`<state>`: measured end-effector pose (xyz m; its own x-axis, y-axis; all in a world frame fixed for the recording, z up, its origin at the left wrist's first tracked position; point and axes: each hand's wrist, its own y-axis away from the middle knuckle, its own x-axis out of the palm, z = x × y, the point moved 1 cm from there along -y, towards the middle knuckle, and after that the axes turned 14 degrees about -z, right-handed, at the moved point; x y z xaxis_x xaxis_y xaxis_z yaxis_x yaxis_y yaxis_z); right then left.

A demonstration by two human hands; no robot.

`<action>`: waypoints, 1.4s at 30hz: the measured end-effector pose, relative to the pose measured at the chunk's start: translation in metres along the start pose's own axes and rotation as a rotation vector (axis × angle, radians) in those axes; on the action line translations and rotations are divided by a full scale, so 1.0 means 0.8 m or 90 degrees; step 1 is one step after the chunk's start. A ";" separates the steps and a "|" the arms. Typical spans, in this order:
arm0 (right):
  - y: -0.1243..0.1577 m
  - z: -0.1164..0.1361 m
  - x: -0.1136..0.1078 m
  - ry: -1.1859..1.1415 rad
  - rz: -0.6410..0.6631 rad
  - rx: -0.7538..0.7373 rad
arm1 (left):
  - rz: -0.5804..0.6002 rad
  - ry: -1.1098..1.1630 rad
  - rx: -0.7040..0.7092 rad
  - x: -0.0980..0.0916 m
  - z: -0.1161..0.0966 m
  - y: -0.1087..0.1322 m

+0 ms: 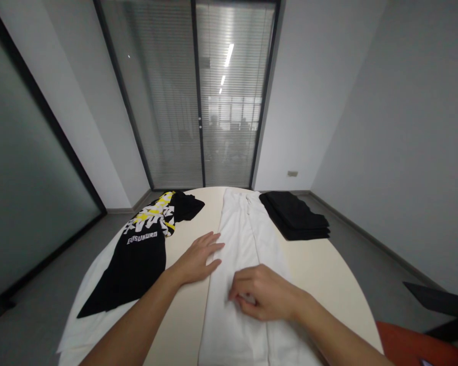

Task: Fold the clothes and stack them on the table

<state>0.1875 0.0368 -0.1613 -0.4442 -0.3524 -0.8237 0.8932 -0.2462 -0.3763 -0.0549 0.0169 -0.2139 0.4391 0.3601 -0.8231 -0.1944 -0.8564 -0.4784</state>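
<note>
White trousers lie lengthwise down the middle of the round table, their waistband with a drawstring at the far end. My left hand is open, fingers stretched out and touching the trousers' left edge. Over the trouser legs, my right hand is closed, its thumb and fingertips brought together. The cloth below it looks flat, and whatever may be between those fingertips is too small or blurred to make out.
A black T-shirt with yellow and white print lies left on the table, over white cloth. Folded black clothes are stacked at the far right. A red chair seat stands beyond the right edge.
</note>
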 end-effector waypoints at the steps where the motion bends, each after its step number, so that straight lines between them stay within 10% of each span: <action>1: 0.002 -0.011 -0.009 0.000 -0.012 0.037 | 0.015 0.011 0.017 -0.001 -0.005 0.001; 16: 0.029 -0.087 -0.032 -0.114 -0.083 0.278 | 0.175 0.209 0.154 -0.023 -0.114 -0.005; 27: 0.039 -0.118 -0.025 -0.194 -0.063 0.350 | 0.277 0.261 0.341 0.018 -0.164 0.022; 42: 0.041 -0.119 -0.026 -0.210 -0.075 0.340 | 0.140 0.046 0.465 0.014 -0.186 0.029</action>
<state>0.2328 0.1217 -0.1971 -0.6117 -0.5337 -0.5840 0.7165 -0.6867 -0.1229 0.0763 -0.0540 -0.1886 0.3745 0.1630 -0.9128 -0.8037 -0.4338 -0.4072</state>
